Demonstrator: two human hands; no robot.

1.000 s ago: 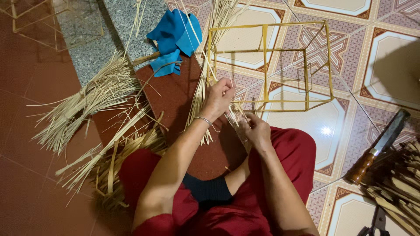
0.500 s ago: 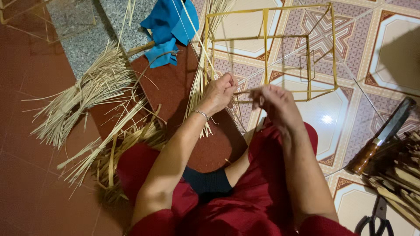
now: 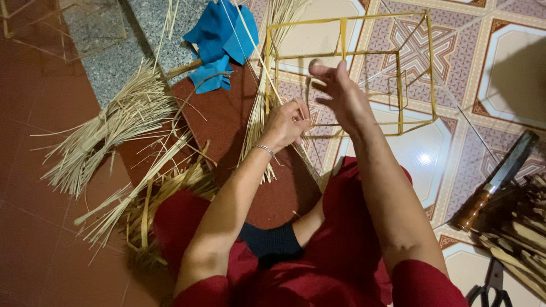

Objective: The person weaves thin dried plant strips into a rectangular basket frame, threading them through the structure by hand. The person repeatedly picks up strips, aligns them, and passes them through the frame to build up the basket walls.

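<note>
Left hand (image 3: 289, 120) pinches a strip at the frame (image 3: 347, 74); right hand (image 3: 341, 94) hangs loosely open. Best keep that strip taut.

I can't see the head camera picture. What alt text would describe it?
Seen from above, a seated person's left hand grips thin bamboo strips while the right hand is raised beside a box-shaped bamboo frame. Around lie loose strips, a blue cloth and a big knife.

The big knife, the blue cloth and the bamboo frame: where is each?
big knife (image 3: 493, 183), head view, on its blade near the handle
blue cloth (image 3: 219, 35), head view, middle of the fabric
bamboo frame (image 3: 430, 68), head view, right upright strip
</note>
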